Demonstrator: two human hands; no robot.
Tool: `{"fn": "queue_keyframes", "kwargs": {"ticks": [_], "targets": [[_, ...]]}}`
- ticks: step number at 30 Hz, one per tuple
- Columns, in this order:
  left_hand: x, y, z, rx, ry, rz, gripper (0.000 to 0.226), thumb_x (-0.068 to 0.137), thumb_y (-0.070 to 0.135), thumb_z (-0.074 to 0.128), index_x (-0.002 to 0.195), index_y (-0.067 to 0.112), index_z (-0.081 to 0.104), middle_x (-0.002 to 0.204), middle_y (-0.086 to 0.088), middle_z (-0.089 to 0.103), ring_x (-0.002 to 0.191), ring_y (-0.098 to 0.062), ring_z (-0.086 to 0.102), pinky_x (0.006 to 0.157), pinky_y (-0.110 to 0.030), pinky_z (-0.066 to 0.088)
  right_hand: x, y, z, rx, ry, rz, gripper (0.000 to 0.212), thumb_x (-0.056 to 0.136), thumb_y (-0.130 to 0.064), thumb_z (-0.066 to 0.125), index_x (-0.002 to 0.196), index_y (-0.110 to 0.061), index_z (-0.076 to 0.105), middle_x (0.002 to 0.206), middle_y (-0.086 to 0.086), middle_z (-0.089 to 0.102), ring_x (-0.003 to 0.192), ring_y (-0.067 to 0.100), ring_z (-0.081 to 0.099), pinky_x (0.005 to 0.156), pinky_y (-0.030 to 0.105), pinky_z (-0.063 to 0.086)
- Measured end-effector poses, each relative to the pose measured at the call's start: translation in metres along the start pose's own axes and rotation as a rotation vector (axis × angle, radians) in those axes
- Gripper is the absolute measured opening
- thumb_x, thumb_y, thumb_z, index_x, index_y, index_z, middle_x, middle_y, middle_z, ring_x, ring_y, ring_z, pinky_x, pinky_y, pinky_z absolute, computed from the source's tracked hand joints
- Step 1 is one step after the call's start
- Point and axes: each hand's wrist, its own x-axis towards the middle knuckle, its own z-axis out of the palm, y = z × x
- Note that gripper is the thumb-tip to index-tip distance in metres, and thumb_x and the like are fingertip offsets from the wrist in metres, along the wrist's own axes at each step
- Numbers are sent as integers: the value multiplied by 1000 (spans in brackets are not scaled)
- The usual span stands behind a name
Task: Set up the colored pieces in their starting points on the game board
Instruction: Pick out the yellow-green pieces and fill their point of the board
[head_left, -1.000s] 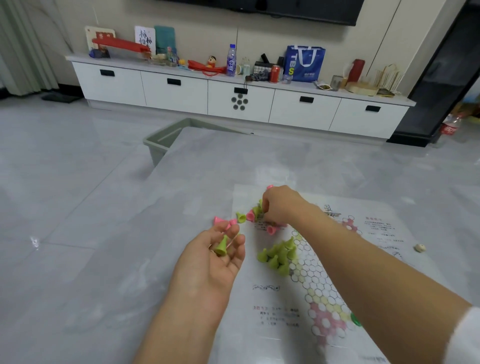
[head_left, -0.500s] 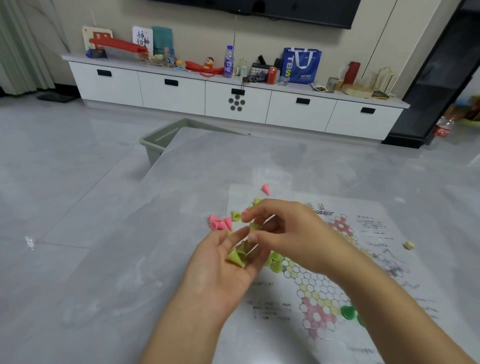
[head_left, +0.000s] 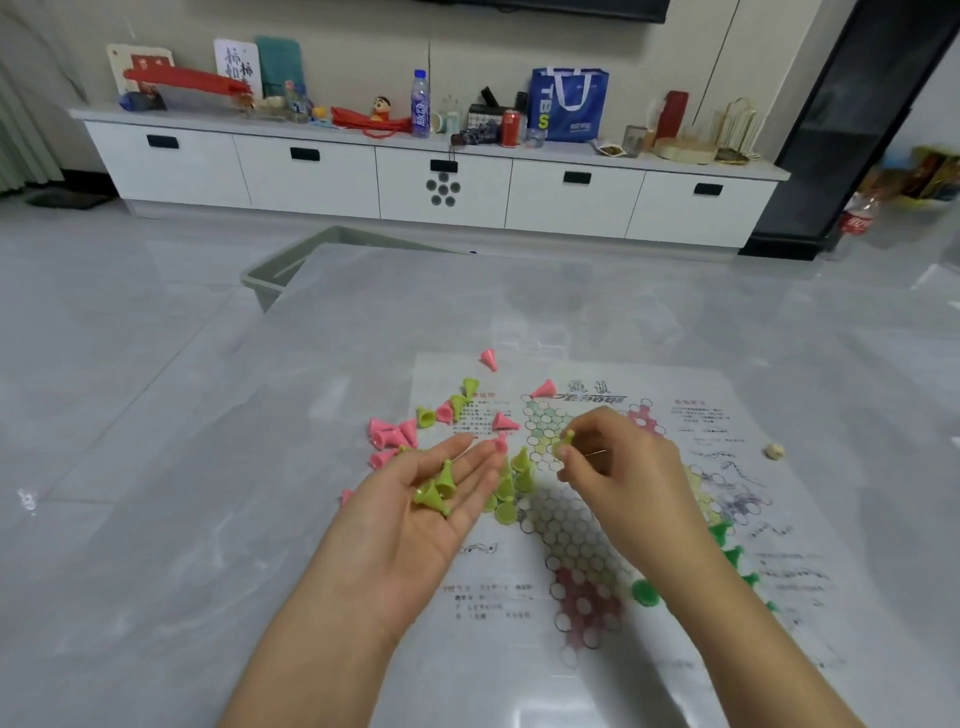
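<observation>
A paper game board (head_left: 691, 493) with a hexagon-cell star lies on the grey table. My left hand (head_left: 415, 525) is palm up beside its left edge, cradling two light green cone pieces (head_left: 436, 488). My right hand (head_left: 618, 467) hovers over the board's upper cells and pinches one light green piece (head_left: 565, 441) between thumb and fingertips. Several light green pieces (head_left: 511, 483) stand grouped on the board between my hands. Loose pink pieces (head_left: 392, 435) and a few light green ones (head_left: 457, 408) lie scattered at the board's top left. Dark green pieces (head_left: 644, 592) sit at the right.
A small beige die (head_left: 774, 451) rests on the board's right side. A grey-green bin (head_left: 291, 270) stands past the table's far left corner. A white cabinet (head_left: 441, 182) with bottles, a blue bag and clutter lines the far wall.
My right hand took a light green piece from my left palm and moved right over the board. The left hand stayed palm up with two pieces left in it.
</observation>
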Motion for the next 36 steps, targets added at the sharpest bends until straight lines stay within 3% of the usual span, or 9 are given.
{"fn": "queue_keyframes", "kwargs": {"ticks": [4, 7, 9, 12, 15, 23, 27, 36], "targets": [[3, 1, -5, -9, 65, 72, 20, 90, -4, 40, 99, -5, 59, 90, -20, 69, 79, -26, 69, 62, -31, 59, -2, 12, 6, -88, -50, 47, 5, 86, -18, 59, 92, -17, 59, 83, -6, 64, 79, 8, 61, 69, 13, 46], [3, 1, -4, 33, 72, 94, 18, 88, -4, 45, 97, 1, 59, 91, -15, 70, 55, -15, 67, 51, -20, 55, -5, 13, 14, -152, -71, 22, 1, 85, -20, 60, 85, -19, 61, 79, -9, 60, 73, 3, 55, 62, 11, 40], [2, 1, -3, 71, 83, 100, 18, 85, -3, 48, 97, 4, 59, 93, -11, 70, 48, -11, 59, 45, -14, 49, -7, 13, 19, -180, -73, -10, 3, 84, -21, 61, 85, -18, 62, 72, -12, 52, 66, 0, 47, 57, 11, 34], [2, 2, -4, 95, 94, 110, 17, 86, -2, 48, 96, 7, 59, 92, -7, 70, 55, -11, 48, 41, -12, 42, -9, 12, 25, -172, -85, -11, 4, 84, -22, 61, 85, -18, 62, 68, -12, 47, 64, 4, 45, 57, 17, 35], [2, 3, -5, 94, 95, 117, 19, 86, 0, 49, 99, 8, 60, 85, -3, 73, 54, -10, 48, 40, -12, 42, -10, 11, 30, -163, -95, 6, 3, 83, -23, 62, 82, -20, 61, 71, -11, 48, 69, 10, 47, 60, 23, 35], [3, 5, -7, 83, 112, 134, 31, 87, 1, 49, 116, 7, 57, 81, -3, 74, 52, -11, 46, 38, -13, 39, -11, 12, 32, -208, -88, -24, 5, 84, -20, 60, 87, -15, 61, 76, -8, 48, 75, 12, 47, 63, 22, 34], [5, 5, -7, 90, 118, 131, 28, 87, 2, 49, 114, 8, 58, 75, -2, 74, 49, -10, 44, 37, -12, 38, -11, 12, 31, -202, -85, -32, 4, 84, -20, 60, 85, -16, 60, 74, -10, 47, 75, 12, 46, 60, 19, 34], [5, 4, -8, 63, 91, 126, 21, 87, -2, 45, 102, 4, 58, 84, -11, 71, 45, -10, 47, 40, -13, 42, -13, 10, 30, -198, -98, -42, 8, 84, -19, 60, 91, -17, 61, 76, -9, 49, 76, 11, 48, 64, 18, 35]]}}
